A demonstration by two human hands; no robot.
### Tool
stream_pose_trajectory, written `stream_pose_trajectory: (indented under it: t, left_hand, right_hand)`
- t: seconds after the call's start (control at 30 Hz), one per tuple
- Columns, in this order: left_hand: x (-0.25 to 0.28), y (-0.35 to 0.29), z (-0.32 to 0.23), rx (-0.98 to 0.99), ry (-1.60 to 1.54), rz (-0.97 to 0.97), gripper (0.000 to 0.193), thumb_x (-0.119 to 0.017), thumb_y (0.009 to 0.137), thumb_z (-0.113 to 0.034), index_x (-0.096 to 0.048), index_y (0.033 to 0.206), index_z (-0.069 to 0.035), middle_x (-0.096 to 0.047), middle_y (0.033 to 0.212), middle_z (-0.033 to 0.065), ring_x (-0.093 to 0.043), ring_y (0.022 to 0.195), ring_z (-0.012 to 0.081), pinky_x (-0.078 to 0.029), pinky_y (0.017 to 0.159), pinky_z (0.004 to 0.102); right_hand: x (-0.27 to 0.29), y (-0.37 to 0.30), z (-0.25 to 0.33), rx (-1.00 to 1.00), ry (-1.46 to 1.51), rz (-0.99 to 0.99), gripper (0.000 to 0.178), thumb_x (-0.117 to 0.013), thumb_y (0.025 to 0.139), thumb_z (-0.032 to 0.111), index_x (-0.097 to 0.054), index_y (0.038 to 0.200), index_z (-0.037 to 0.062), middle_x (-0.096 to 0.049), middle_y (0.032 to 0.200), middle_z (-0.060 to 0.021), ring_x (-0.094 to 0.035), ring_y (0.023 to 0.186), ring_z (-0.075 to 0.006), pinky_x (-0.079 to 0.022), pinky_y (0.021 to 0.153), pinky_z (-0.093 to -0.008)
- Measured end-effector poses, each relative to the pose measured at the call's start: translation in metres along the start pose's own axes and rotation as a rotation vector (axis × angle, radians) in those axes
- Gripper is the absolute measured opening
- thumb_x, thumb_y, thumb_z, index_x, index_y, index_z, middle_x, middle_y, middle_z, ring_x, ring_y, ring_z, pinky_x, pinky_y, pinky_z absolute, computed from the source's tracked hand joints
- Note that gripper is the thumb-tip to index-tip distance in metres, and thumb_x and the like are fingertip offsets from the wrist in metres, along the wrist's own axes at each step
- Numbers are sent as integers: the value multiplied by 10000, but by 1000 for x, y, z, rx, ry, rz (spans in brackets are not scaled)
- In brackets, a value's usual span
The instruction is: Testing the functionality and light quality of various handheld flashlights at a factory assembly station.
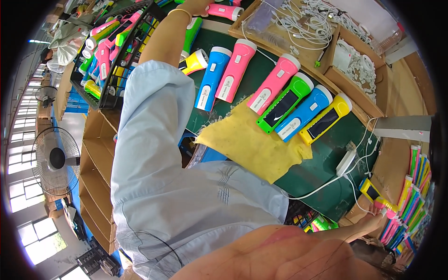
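Observation:
On the green tabletop (322, 186), several flashlights lie in a row, partly over a ragged yellow cloth (252, 140). Among them are a blue flashlight (213, 77), a pink flashlight (237, 70), a green flashlight (285, 103) with a dark panel and a yellow flashlight (326, 119). My left hand (197, 6) reaches to the far edge beside another pink flashlight (225, 11); its fingers are cut off by the frame. Far right, my right hand (369, 223) is closed at the end of a pink-and-yellow flashlight (388, 207), next to a yellow one with a dark panel (370, 190).
A black crate (109, 91) full of flashlights stands at the left. White cables (303, 23) fill a tray at the back, near a cardboard box (382, 88) of white cords. Upright flashlights (413, 200) are packed at the right. A white cable adapter (346, 162) lies on the table.

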State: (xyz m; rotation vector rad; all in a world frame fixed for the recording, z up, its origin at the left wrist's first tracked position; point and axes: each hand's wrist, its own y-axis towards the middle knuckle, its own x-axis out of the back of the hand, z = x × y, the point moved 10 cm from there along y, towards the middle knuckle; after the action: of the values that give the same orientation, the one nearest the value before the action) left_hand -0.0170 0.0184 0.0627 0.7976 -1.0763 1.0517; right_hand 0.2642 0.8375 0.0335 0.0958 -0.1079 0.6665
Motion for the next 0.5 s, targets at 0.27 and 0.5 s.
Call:
stream_pose_trajectory:
  t: [0.27,0.5]
  left_hand:
    - [162,-63,-63,79,97,-590,367,-647,706,-192,-484,1010,-66,-547,918,144,-562,870,321,-471,683,393]
    - [156,-140,-301,-291,-1056,-176,559,-742,668,-315,-523,1096,-29,-613,855,167,-622,733,304,-487,633,362]
  right_hand:
    - [-56,-96,103,488,-115,-56,325,-498,880,104,-523,1155,-68,-595,1026,-155,-619,844,-218,-505,751,-303]
    - [-213,-246,128,559,183,894,781,-603,780,507,-356,1320,0,-433,1256,-167,-465,1131,-247,-441,852,-359]
